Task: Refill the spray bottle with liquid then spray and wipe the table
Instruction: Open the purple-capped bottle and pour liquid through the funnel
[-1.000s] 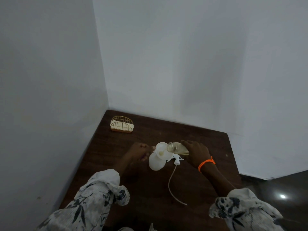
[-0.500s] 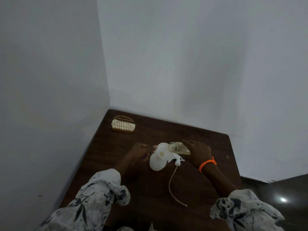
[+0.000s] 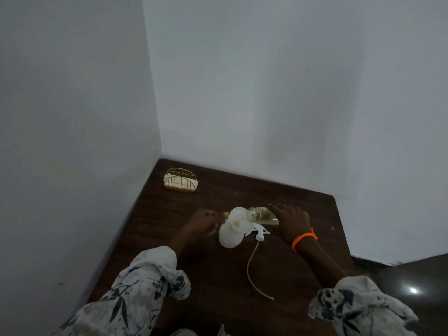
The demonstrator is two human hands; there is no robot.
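Observation:
A white spray bottle (image 3: 229,236) stands on the dark wooden table (image 3: 242,275) with a white funnel (image 3: 238,220) in its neck. My left hand (image 3: 203,221) grips the bottle's left side near the funnel. My right hand (image 3: 289,220) holds a clear bottle (image 3: 261,215) of yellowish liquid tipped on its side, its mouth over the funnel. The white spray head (image 3: 259,231) with its long tube (image 3: 252,270) lies on the table just right of the spray bottle.
A gold wire napkin holder (image 3: 180,179) with white napkins stands at the table's far left corner. White walls meet the table at its left and back edges. The table's right edge drops to a dark floor (image 3: 412,282).
Both hands and the bottles stay nearly as they were. The clear bottle stays tipped over the funnel; only the camera view shifts slightly.

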